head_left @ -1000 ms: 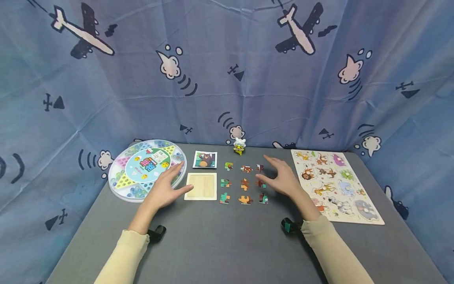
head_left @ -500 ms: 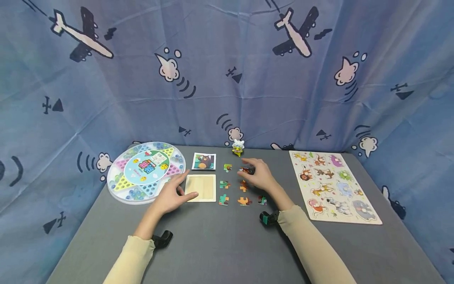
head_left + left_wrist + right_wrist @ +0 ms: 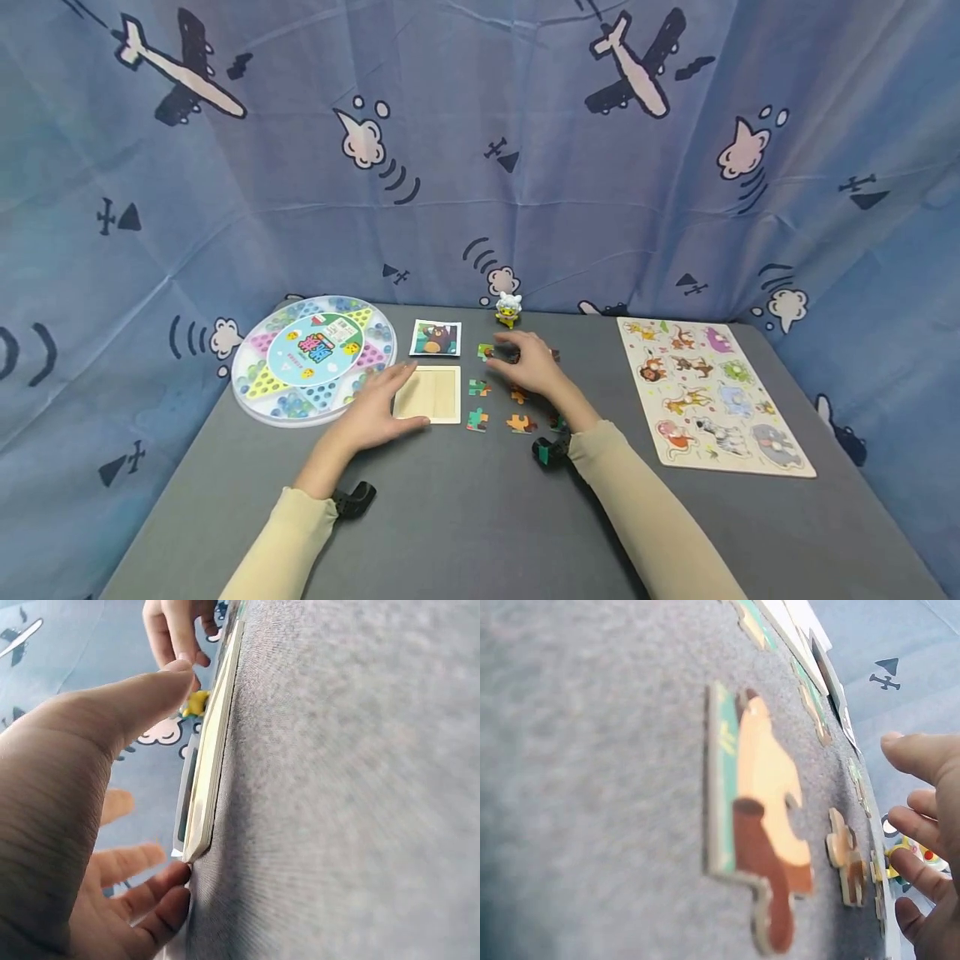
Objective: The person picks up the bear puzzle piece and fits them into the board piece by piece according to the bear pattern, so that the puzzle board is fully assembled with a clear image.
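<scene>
My left hand (image 3: 378,408) reaches over the left side of a shallow square wooden tray (image 3: 442,396), thumb and fingers spread. Seen from the left wrist, the fingertips come right up to the corner of that tray (image 3: 204,814). Over the upper rows of loose jigsaw pieces hovers my right hand (image 3: 528,367), its thumb and fingers apart. It partly hides several pieces. A green and orange piece (image 3: 477,419) and an orange one (image 3: 521,423) lie in the nearest row. The right wrist view shows a large orange and brown piece (image 3: 769,810) lying flat, with the hand (image 3: 934,855) beyond it.
A bear picture card (image 3: 437,338) lies behind the tray. A round Chinese checkers box (image 3: 255,387) is at the left. An animal puzzle board (image 3: 712,392) lies at the right, and a small yellow and white figurine (image 3: 508,309) stands at the back.
My right hand has moved left from beside the animal board to over the jigsaw pieces. My left hand has shifted right, from the round box to the wooden tray.
</scene>
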The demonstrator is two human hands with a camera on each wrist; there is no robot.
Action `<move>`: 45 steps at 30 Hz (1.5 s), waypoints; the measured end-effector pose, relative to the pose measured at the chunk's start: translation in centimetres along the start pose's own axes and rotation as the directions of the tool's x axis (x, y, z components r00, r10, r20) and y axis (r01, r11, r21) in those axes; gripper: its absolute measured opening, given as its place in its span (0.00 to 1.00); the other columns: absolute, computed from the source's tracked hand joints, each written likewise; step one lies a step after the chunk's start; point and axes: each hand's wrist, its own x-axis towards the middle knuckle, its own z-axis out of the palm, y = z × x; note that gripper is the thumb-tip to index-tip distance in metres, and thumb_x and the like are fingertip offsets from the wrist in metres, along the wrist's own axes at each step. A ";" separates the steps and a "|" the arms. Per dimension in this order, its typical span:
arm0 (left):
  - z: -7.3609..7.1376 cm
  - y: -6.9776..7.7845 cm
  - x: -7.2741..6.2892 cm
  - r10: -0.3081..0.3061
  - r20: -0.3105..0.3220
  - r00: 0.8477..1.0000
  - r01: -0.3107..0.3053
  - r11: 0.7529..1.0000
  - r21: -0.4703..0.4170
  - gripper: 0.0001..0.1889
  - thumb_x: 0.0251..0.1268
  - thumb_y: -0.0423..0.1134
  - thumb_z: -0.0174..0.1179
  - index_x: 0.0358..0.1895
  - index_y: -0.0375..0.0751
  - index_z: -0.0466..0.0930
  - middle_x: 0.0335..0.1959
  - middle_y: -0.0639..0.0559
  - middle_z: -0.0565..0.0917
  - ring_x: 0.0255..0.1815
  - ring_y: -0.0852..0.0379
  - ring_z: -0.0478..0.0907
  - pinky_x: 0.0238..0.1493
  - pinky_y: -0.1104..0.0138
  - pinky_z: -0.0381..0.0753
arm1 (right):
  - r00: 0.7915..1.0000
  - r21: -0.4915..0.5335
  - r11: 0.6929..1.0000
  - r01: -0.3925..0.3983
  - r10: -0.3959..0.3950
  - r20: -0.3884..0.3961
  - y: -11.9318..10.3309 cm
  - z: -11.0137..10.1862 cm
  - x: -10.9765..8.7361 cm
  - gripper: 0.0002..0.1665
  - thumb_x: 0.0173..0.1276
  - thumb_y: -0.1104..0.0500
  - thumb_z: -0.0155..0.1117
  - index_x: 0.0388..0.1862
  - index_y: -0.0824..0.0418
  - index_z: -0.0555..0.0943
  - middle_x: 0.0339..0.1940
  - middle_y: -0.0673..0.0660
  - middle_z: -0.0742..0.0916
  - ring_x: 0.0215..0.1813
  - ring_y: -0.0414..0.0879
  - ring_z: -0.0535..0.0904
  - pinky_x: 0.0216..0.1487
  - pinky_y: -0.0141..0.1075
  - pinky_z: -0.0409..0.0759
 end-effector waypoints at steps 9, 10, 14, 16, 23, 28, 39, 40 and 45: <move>-0.4 0.4 0.2 -0.115 0.127 0.985 0.106 0.992 0.074 0.63 0.54 0.63 0.78 0.85 0.35 0.55 0.84 0.26 0.54 0.81 0.14 0.43 0.75 0.25 0.57 | 1.000 -0.052 0.999 0.012 -0.011 0.014 -0.2 0.3 0.8 0.32 0.73 0.51 0.73 0.70 0.64 0.81 0.69 0.63 0.85 0.66 0.61 0.81 0.71 0.57 0.75; -0.4 0.5 0.2 -0.120 0.134 0.984 0.110 0.991 0.078 0.62 0.54 0.63 0.77 0.85 0.35 0.55 0.84 0.26 0.53 0.81 0.14 0.42 0.75 0.25 0.56 | 1.000 -0.054 0.999 0.009 -0.008 0.016 -0.1 0.4 0.9 0.31 0.73 0.51 0.74 0.70 0.63 0.81 0.68 0.63 0.85 0.66 0.60 0.81 0.70 0.57 0.76; -0.6 1.0 0.1 -0.140 0.152 0.978 0.128 0.988 0.086 0.60 0.57 0.63 0.76 0.84 0.32 0.56 0.84 0.25 0.52 0.81 0.13 0.41 0.76 0.26 0.55 | 1.000 -0.060 0.998 -0.008 0.010 0.025 -0.1 0.4 1.0 0.30 0.73 0.53 0.74 0.70 0.63 0.82 0.69 0.62 0.85 0.65 0.60 0.80 0.68 0.56 0.77; -0.7 1.1 0.1 -0.149 0.159 0.976 0.137 0.987 0.089 0.59 0.57 0.62 0.75 0.84 0.31 0.57 0.84 0.25 0.53 0.81 0.14 0.42 0.77 0.27 0.54 | 0.999 -0.059 0.998 -0.017 0.019 0.031 -0.1 0.4 1.1 0.30 0.73 0.53 0.74 0.70 0.62 0.82 0.69 0.62 0.84 0.65 0.61 0.80 0.68 0.57 0.77; -0.6 0.6 0.2 -0.131 0.158 0.979 0.116 0.988 0.100 0.58 0.61 0.61 0.74 0.82 0.27 0.57 0.83 0.26 0.56 0.81 0.20 0.54 0.82 0.36 0.55 | 0.997 -0.067 0.997 -0.045 0.048 0.057 -0.2 0.4 1.4 0.26 0.74 0.52 0.73 0.67 0.61 0.85 0.71 0.63 0.82 0.70 0.63 0.76 0.72 0.65 0.71; -0.4 0.4 0.2 -0.135 0.164 0.977 0.123 0.989 0.083 0.58 0.62 0.60 0.73 0.81 0.21 0.56 0.84 0.25 0.54 0.81 0.20 0.53 0.83 0.38 0.53 | 0.995 -0.059 0.996 -0.068 0.073 0.073 -0.4 0.3 1.7 0.23 0.74 0.51 0.74 0.63 0.60 0.87 0.71 0.62 0.81 0.72 0.64 0.74 0.71 0.70 0.68; -0.5 0.5 -0.5 -0.122 0.155 0.980 0.109 0.990 0.094 0.53 0.67 0.56 0.69 0.80 0.20 0.56 0.84 0.26 0.54 0.80 0.19 0.54 0.83 0.38 0.53 | 0.991 -0.130 0.991 -0.028 0.045 0.129 -1.3 0.5 2.1 0.19 0.78 0.52 0.68 0.61 0.60 0.86 0.70 0.64 0.80 0.74 0.64 0.72 0.69 0.68 0.69; -0.5 0.5 -0.6 -0.122 0.156 0.980 0.109 0.990 0.086 0.53 0.67 0.56 0.69 0.80 0.20 0.56 0.84 0.26 0.54 0.80 0.19 0.54 0.83 0.37 0.53 | 0.990 -0.146 0.989 -0.017 0.037 0.134 -1.3 0.5 2.0 0.18 0.79 0.52 0.68 0.61 0.60 0.86 0.70 0.64 0.80 0.73 0.63 0.72 0.68 0.67 0.70; 0.0 0.6 -0.4 -0.111 0.147 0.983 0.103 0.993 0.059 0.53 0.67 0.56 0.70 0.80 0.20 0.55 0.84 0.27 0.54 0.81 0.21 0.54 0.83 0.37 0.54 | 0.991 -0.172 0.985 -0.006 0.029 0.131 -1.1 0.5 1.8 0.17 0.80 0.54 0.66 0.60 0.62 0.85 0.68 0.64 0.81 0.71 0.61 0.73 0.66 0.61 0.71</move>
